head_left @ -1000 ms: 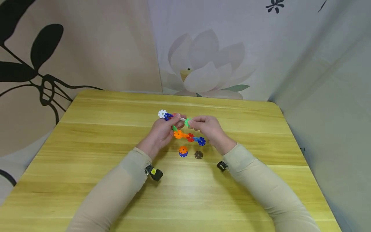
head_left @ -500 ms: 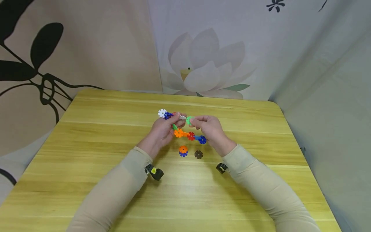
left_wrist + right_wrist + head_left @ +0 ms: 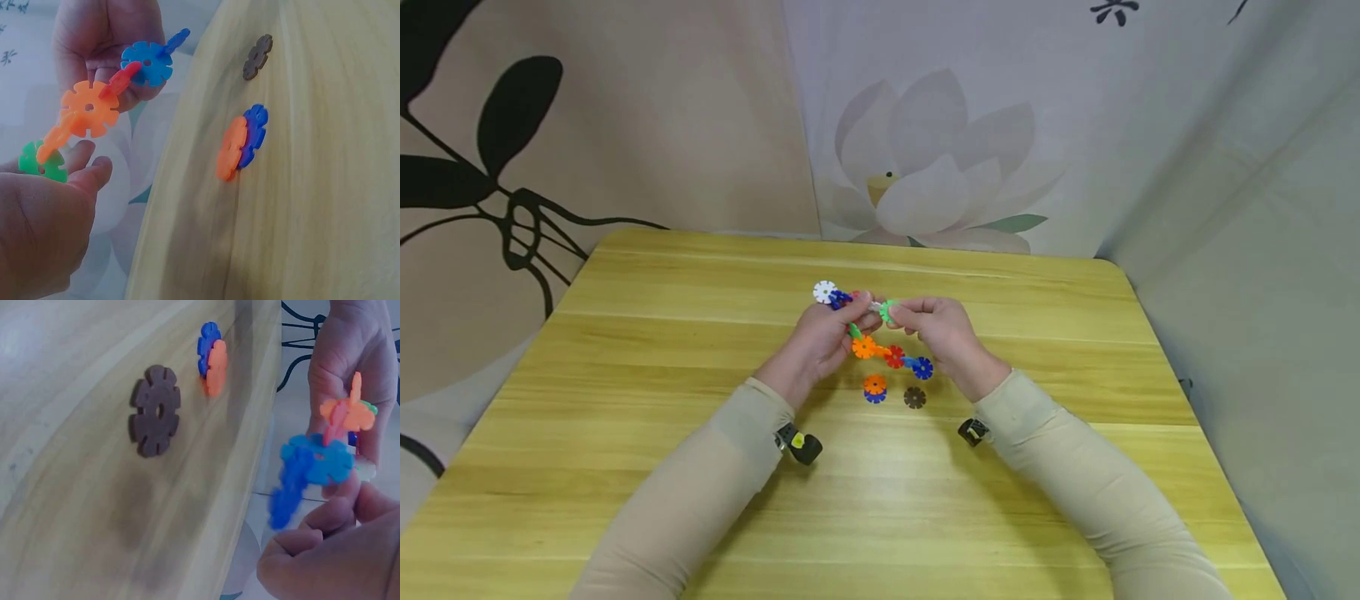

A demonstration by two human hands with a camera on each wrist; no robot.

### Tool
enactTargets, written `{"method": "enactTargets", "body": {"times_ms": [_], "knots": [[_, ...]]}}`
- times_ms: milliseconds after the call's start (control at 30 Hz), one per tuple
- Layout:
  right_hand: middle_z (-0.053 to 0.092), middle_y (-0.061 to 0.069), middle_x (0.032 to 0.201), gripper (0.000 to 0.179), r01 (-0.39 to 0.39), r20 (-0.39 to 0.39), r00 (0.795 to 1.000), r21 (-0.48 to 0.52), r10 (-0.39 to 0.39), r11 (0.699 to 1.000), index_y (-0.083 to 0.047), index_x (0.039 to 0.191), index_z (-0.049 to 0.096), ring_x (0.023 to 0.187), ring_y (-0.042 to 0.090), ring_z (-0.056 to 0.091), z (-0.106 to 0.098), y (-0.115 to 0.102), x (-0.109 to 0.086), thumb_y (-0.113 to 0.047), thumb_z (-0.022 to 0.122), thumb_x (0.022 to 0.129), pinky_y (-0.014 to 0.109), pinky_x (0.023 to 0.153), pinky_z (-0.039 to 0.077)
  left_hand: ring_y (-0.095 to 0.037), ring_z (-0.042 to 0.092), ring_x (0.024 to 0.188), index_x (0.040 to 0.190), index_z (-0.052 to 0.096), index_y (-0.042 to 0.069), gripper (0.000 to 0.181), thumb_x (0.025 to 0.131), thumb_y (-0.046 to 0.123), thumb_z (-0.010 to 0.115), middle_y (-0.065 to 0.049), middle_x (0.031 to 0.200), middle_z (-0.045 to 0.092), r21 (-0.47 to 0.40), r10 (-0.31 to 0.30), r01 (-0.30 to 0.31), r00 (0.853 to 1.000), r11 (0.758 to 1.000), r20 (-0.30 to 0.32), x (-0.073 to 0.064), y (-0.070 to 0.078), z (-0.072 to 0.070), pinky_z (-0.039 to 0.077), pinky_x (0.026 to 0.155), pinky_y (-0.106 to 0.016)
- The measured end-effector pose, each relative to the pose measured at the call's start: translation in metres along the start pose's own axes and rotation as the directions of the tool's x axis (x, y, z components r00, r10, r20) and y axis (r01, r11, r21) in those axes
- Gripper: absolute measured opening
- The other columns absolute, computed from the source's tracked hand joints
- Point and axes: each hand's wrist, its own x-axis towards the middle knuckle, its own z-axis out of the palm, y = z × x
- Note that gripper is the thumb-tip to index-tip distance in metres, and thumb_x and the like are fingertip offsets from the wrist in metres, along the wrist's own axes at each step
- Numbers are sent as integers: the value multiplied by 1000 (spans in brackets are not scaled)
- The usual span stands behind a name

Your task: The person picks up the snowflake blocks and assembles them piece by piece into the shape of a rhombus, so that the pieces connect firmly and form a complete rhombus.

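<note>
My left hand [image 3: 822,337] grips a chain of notched plastic snowflake discs between thumb and fingers. One end shows a white disc [image 3: 824,292] and dark blue pieces [image 3: 840,299] beyond the thumb. Another stretch hangs toward me: a green disc [image 3: 30,161], an orange disc [image 3: 864,347], a red disc [image 3: 894,357], a light blue disc [image 3: 142,74] and a dark blue disc [image 3: 922,367]. My right hand [image 3: 946,333] pinches a bright green disc [image 3: 886,312] against an edge-on white disc [image 3: 874,307] by the left fingertips. The left fingers hide the chain's middle.
Nearer me on the wooden table [image 3: 880,517], a loose orange disc [image 3: 875,383] overlaps a blue disc [image 3: 876,398]. A brown disc [image 3: 914,397] lies to their right. Patterned cloth [image 3: 955,150] hangs behind the table's far edge.
The bright green disc in my right hand first drew slightly right, away from the white disc, then came back left against it. The hanging chain shifted a little; the loose discs stay put.
</note>
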Motion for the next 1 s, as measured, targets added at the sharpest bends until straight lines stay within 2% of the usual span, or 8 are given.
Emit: {"method": "enactTargets", "body": {"times_ms": [233,300,433,567,733,800,900,1000], "knots": [[69,-1,100,26,-73,-10,997,32,73,997,-10,110,78,102,30,54,2,1,1,-33,81,98,35,81,36,-12,77,102,122,72,1,33,105,29,70,-2,108,82,0,-18,18,1000,1000,-12,1,-4,0,62,102,-24],[68,-1,100,26,-75,-4,997,28,75,997,-11,109,78,103,31,54,3,0,2,-34,81,98,36,82,35,-13,77,102,122,72,2,34,105,31,70,-1,107,82,3,-10,10,1000,1000,-9,2,-3,-1,60,107,-25],[70,1,103,28,-56,4,998,-12,56,998,-13,111,79,106,28,57,4,0,3,-37,81,97,38,89,39,-15,73,111,130,68,4,42,107,39,66,2,109,80,5,-3,2,999,1000,35,3,-1,-5,36,132,-36],[71,5,115,29,-19,15,1000,-55,20,998,-12,116,77,110,27,59,4,-1,2,-35,80,99,51,107,46,-18,76,111,127,67,8,36,109,39,61,2,110,79,-19,-22,24,995,1000,94,2,-2,-9,22,138,-47],[71,7,131,32,3,30,1000,-118,0,993,-11,120,77,128,30,59,2,-2,3,-36,79,99,55,123,44,-19,82,100,119,70,11,26,109,34,64,1,102,83,-47,-43,50,991,998,129,0,-1,-12,28,136,-46],[72,7,132,36,12,34,999,-161,-7,987,-12,123,77,133,30,59,-1,-2,3,-40,78,100,54,123,45,-20,82,101,121,69,9,27,109,33,64,-2,104,83,-62,-53,62,990,996,134,-1,0,-12,33,134,-44],[74,7,129,44,40,30,999,-244,-34,969,-12,127,75,130,32,61,-10,0,4,-48,70,104,53,118,50,-25,82,102,131,66,4,32,109,28,65,-4,108,81,-92,-59,70,991,993,119,-2,3,-14,49,120,-44],[77,9,122,46,91,30,996,-370,-86,924,-9,129,74,121,32,64,-24,7,6,-48,59,110,48,106,55,-28,81,103,136,63,2,35,109,24,65,-4,107,77,-111,-56,66,994,992,91,-2,9,-18,57,109,-43]]}}
